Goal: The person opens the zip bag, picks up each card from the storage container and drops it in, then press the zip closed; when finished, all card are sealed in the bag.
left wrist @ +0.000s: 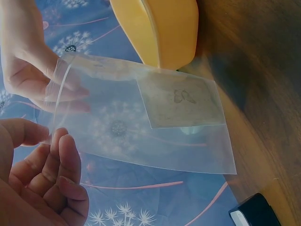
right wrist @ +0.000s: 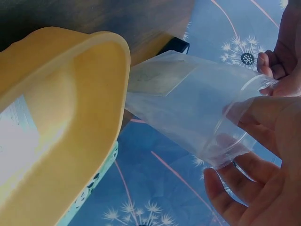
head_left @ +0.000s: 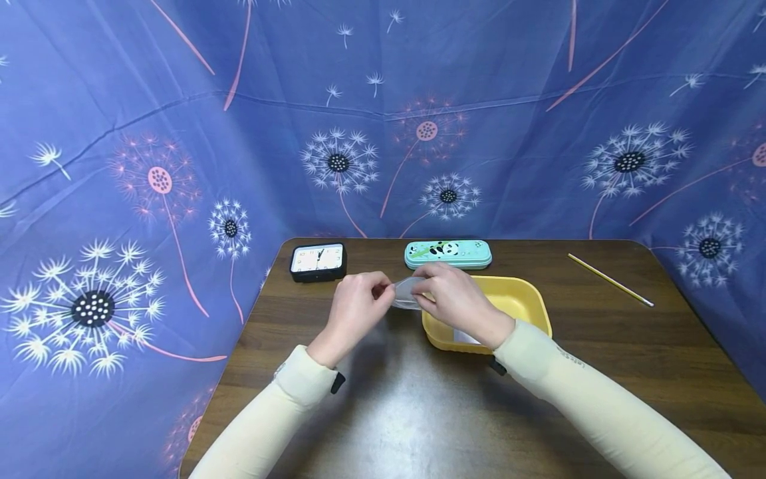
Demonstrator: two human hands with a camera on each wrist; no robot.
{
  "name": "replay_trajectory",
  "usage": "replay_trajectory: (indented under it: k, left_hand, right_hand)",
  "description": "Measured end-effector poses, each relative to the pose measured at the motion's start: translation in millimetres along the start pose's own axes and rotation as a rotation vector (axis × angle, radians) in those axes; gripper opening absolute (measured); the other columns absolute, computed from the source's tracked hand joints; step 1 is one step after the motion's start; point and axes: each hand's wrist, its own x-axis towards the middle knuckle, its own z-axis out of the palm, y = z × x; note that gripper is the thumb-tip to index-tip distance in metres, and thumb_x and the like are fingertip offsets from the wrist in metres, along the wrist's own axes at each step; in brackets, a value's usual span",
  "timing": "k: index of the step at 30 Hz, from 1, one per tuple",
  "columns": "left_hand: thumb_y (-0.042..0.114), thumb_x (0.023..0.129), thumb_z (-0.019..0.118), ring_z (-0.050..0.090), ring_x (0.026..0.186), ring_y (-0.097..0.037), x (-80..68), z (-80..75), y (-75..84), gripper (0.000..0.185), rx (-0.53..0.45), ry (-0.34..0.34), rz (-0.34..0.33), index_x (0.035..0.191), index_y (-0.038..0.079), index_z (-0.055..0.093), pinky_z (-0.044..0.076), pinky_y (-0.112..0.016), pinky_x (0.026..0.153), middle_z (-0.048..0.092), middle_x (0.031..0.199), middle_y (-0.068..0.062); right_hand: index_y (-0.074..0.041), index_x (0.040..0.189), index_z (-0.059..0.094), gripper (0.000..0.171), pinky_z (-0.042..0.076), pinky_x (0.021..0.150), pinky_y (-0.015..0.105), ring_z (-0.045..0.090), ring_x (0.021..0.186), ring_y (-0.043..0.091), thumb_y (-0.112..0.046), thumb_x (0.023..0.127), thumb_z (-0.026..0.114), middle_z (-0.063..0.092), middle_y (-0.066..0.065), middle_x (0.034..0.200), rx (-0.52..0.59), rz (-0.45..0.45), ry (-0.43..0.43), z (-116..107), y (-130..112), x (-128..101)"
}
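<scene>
2 hands (head_left: 356, 307) (head_left: 451, 297) are pinching a clear bag (left wrist: 110, 134)
Both are curling at its mouth; a card (left wrist: 174, 106) is lying inside.

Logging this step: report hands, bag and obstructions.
Left hand and right hand both gripping clear bag by one end. Flat sheet inside, toward the other end. Yellow tray close by, nothing visibly blocking.

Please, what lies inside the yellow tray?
A pale flat thing shows in the yellow tray. In the head view, the right hand hides part of its inside; anything beneath cannot be seen.
</scene>
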Motion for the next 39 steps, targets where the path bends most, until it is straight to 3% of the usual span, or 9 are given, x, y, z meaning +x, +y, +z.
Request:
replay_trajectory:
  k: [7,15,23,30,39]
  left_hand:
    - [0.012,0.093,0.070,0.052,0.053,-0.005,-0.3,-1.4,1.0,0.012,-0.006,-0.003,-0.011,0.084,0.013,0.078,0.044,-0.027,0.051,0.062,0.066,0.010]
    - [0.012,0.094,0.069,0.052,0.053,-0.006,2.8,-4.0,0.1,0.013,0.000,0.003,-0.018,0.083,0.014,0.078,0.044,-0.028,0.052,0.062,0.066,0.010]
    - [0.012,0.093,0.069,0.052,0.054,-0.007,3.5,-3.9,0.2,0.013,0.011,0.005,-0.024,0.083,0.015,0.078,0.044,-0.029,0.054,0.062,0.065,0.010]
    - [0.011,0.092,0.069,0.052,0.054,-0.007,2.4,-2.6,-0.8,0.014,0.016,0.009,-0.023,0.082,0.015,0.078,0.044,-0.030,0.055,0.062,0.065,0.010]
    - [0.011,0.092,0.070,0.053,0.055,-0.007,-0.3,-2.0,0.0,0.013,0.012,0.000,-0.036,0.083,0.015,0.078,0.045,-0.030,0.056,0.063,0.066,0.010]
  right_hand:
    - [-0.011,0.096,0.081,0.006,0.057,0.083,0.040,0.068,0.096,0.023,-0.011,0.090,0.079,0.072,0.004,0.107,0.012,0.010,0.021,-5.0,-1.6,-2.0]
    - [-0.010,0.099,0.078,0.010,0.058,0.079,0.044,0.070,0.095,0.025,-0.011,0.089,0.079,0.073,0.002,0.101,0.015,0.035,0.040,-25.9,-3.8,0.1]
    - [-0.016,0.094,0.077,0.006,0.054,0.059,0.043,0.069,0.080,0.016,-0.011,0.091,0.074,0.073,-0.005,0.088,-0.007,0.107,0.041,-40.7,15.2,-5.8]
    - [-0.019,0.085,0.071,0.015,0.046,0.055,0.038,0.056,0.069,0.012,-0.007,0.093,0.069,0.065,-0.009,0.080,-0.030,0.197,-0.022,-34.9,46.0,-17.7]
    - [-0.017,0.082,0.072,0.015,0.048,0.056,0.042,0.057,0.065,0.014,-0.006,0.092,0.067,0.065,-0.007,0.077,-0.041,0.279,-0.136,-14.8,72.8,-34.0]
